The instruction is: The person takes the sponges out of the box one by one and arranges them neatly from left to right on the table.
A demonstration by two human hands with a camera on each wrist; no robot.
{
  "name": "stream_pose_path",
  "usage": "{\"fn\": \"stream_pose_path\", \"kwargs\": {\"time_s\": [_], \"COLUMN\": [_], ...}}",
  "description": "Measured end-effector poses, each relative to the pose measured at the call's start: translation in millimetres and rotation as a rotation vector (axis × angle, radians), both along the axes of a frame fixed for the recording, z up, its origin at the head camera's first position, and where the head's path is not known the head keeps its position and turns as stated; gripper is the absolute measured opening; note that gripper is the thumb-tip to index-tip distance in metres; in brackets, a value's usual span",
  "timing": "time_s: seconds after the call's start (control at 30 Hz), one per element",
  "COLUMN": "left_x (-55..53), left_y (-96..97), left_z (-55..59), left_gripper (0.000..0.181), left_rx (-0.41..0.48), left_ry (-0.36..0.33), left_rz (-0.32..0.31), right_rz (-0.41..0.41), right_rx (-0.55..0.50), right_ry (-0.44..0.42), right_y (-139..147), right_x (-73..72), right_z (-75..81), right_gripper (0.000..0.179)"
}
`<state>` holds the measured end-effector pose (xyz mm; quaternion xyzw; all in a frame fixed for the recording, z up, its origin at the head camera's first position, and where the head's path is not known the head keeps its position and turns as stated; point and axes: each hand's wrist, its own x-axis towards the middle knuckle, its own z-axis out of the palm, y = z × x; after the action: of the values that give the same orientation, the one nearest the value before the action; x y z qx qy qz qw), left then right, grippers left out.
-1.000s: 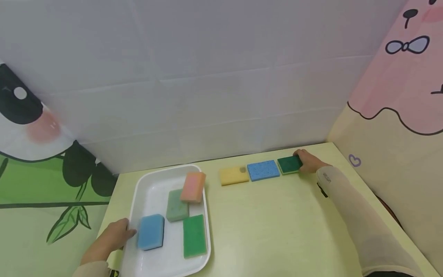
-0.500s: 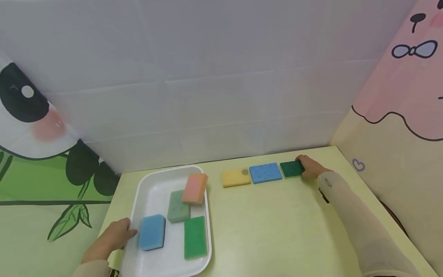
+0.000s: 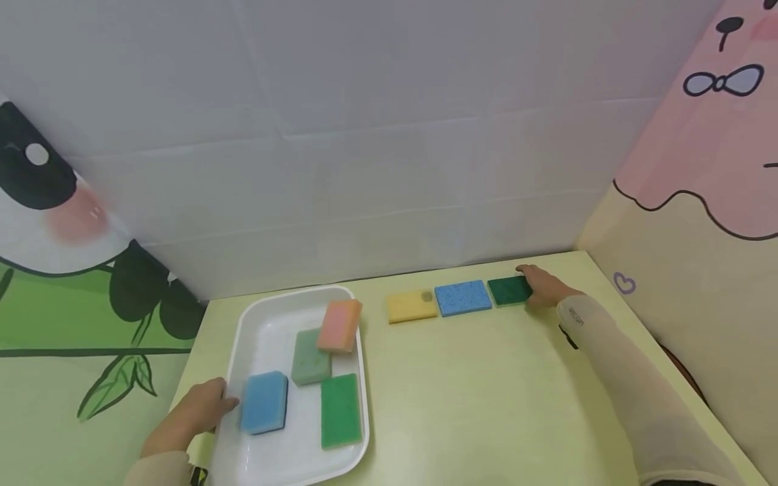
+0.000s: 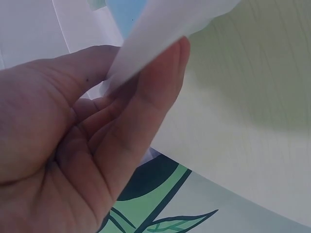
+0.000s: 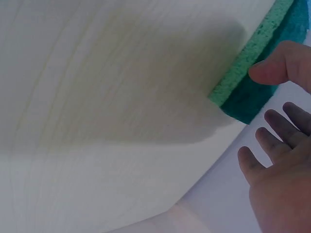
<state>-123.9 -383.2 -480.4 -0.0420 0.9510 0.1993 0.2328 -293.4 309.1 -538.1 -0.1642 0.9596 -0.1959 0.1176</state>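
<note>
My left hand (image 3: 197, 413) grips the left rim of a white tray (image 3: 258, 331); in the left wrist view, thumb and fingers pinch the tray's edge (image 4: 150, 46). At the far right, my right hand (image 3: 547, 287) is beside a dark green sponge (image 3: 508, 291). The right wrist view shows this sponge (image 5: 250, 99) with a lighter green porous side, the thumb over its dark face and the other fingers spread apart from it. To its left, a blue sponge (image 3: 462, 298) and a yellow sponge (image 3: 410, 307) lie in the same row.
Inside the tray lie a light blue sponge (image 3: 264, 401), a pale green sponge (image 3: 310, 364) and a bright green sponge (image 3: 341, 412). A pink-orange sponge (image 3: 338, 326) leans over the pale green one at the tray's right wall. A white wall (image 3: 389, 202) rises behind the table (image 3: 462, 405).
The head view shifts slightly. My right hand's fingers loosen and straighten a little at the dark green sponge, which stays in place. The left hand keeps its hold on the tray.
</note>
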Motion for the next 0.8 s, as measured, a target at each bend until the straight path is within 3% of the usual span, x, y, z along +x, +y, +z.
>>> {"fn": "stream_pose_path", "kwargs": {"time_s": [0.33,0.57,0.8], "left_x": [-0.1,-0.4,-1.0], "left_y": [-2.8,-2.5,-1.8], "left_z": [-1.9,-1.7,-1.6], "left_gripper": [0.023,0.023,0.023], "left_rx": [0.011,-0.002,-0.001], "left_ry": [0.01,0.007,-0.003], "left_rz": [-0.011,-0.007,-0.009], "right_rz": [0.001,0.034,0.062], "right_rx": [0.064,0.015,0.048], "right_ry": [0.069,0.099,0.102], "right_y": [-1.2,-15.6,-30.8], "right_x": [2.2,9.8,12.5], "right_z": [16.7,42.3,62.8], "right_gripper": [0.069,0.064,0.065]}}
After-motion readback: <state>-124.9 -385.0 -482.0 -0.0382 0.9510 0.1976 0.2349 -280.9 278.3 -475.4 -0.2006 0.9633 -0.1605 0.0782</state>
